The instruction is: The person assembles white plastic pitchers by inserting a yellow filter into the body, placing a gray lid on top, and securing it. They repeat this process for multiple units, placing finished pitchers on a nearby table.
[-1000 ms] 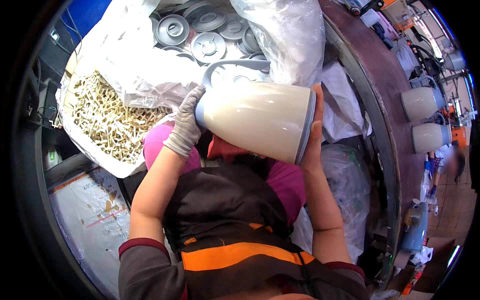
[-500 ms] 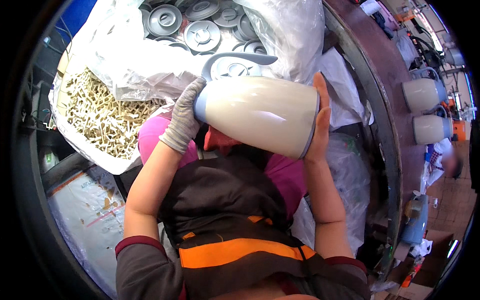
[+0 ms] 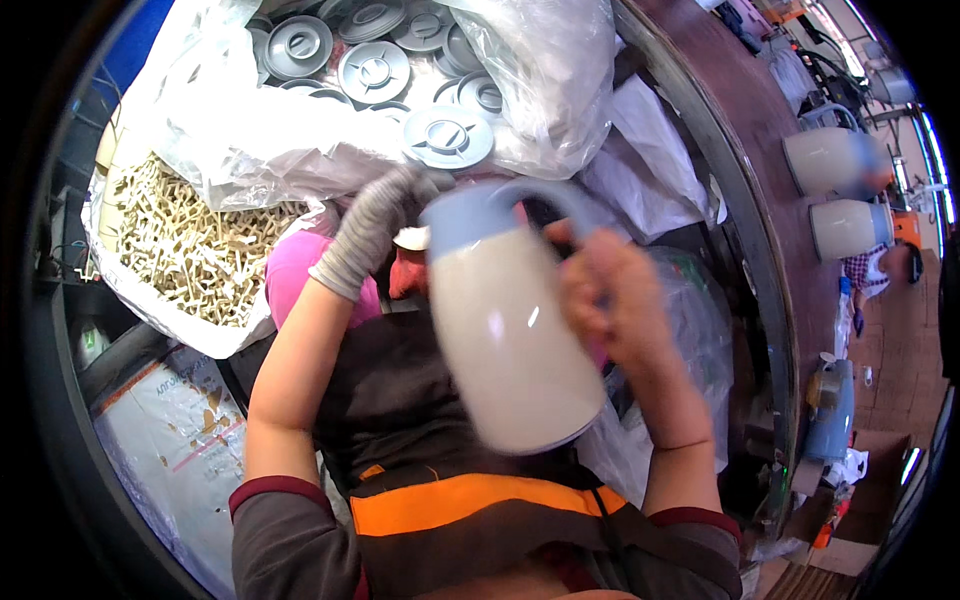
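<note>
A cream jug (image 3: 510, 345) with a light-blue collar and handle is held in front of my apron, tilted, its collar end away from me. My bare right hand (image 3: 620, 290) is closed round its handle, slightly smeared by motion. Next to the collar is my left hand (image 3: 395, 205) in a striped knit glove. Its fingers are blurred and partly hidden, so I cannot tell whether they touch the jug. Just beyond lies a round grey-blue lid (image 3: 447, 136) with a raised grip, on white plastic.
Several more grey lids (image 3: 374, 72) fill a plastic-lined bag ahead. A white sack (image 3: 205, 250) of small cream plastic parts stands at left. Along the right runs a dark bench (image 3: 790, 240) carrying two similar jugs (image 3: 850, 230). A person (image 3: 880, 270) is farther off.
The jug has swung from lying sideways between both hands to pointing away from me. My right hand has moved from its base to its handle; my left has left the collar's side.
</note>
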The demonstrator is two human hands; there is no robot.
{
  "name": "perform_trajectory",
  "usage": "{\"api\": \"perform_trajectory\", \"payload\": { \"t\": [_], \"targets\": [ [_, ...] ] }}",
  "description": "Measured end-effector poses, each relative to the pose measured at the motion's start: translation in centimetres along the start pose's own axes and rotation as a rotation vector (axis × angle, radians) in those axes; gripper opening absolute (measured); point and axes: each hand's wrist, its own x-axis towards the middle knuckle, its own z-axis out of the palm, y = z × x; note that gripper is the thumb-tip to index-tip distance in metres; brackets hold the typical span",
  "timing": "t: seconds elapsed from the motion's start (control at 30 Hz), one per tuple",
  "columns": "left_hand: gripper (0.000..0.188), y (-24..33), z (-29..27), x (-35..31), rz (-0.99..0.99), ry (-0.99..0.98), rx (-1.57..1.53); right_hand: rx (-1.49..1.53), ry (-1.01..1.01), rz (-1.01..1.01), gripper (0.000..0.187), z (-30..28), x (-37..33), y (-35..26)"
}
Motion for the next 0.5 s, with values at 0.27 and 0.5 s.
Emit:
{"api": "perform_trajectory", "payload": {
  "t": [0.27,0.5],
  "targets": [
    [0.032,-0.9,-1.0,0.6,0.001,0.113,0.239,-0.097,0.401,-1.362,0.044,-10.6,-2.3,-11.4],
    [0.028,-0.8,0.5,0.4,-0.062,0.074,0.275,-0.321,0.882,-1.195,0.041,-20.4,0.6,-14.5]
  ]
}}
